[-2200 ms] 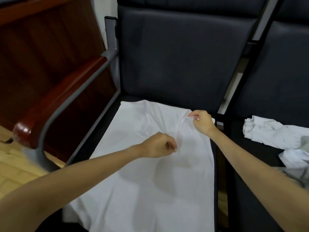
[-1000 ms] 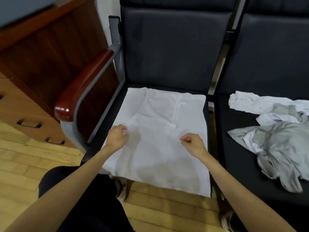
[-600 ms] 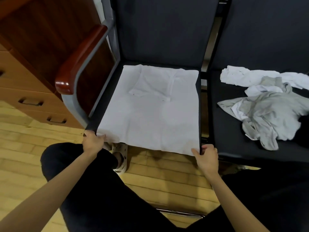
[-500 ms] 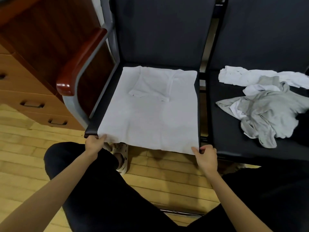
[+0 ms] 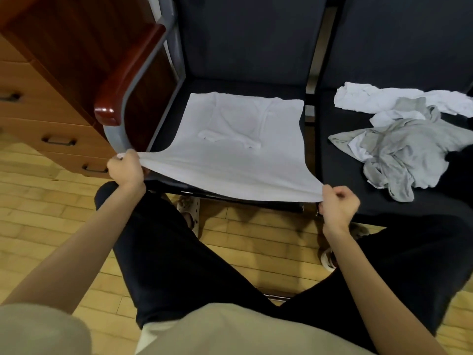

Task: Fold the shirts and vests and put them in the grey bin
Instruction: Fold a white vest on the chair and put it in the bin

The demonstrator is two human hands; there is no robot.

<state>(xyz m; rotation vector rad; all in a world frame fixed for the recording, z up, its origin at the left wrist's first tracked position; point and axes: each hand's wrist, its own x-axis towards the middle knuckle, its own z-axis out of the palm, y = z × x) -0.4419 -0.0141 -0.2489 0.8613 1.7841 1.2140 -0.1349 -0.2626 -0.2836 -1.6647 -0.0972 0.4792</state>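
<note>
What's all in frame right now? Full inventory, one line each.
white shirt: 1, white, spread on the left seat, near hem lifted off the seat edge
clothes pile: 1 heap, grey and white garments, crumpled on the right seat
chairs: 2 joined, dark upholstery, side by side
armrest: 1, reddish wood on a grey metal frame, left of the shirt
drawer cabinet: 1, brown wood with dark handles, far left
floor: wood planks, light yellow
grey bin: not in view
legs: 2, black trousers, bottom centre
left hand: grips the hem's left corner
right hand: grips the hem's right corner
</note>
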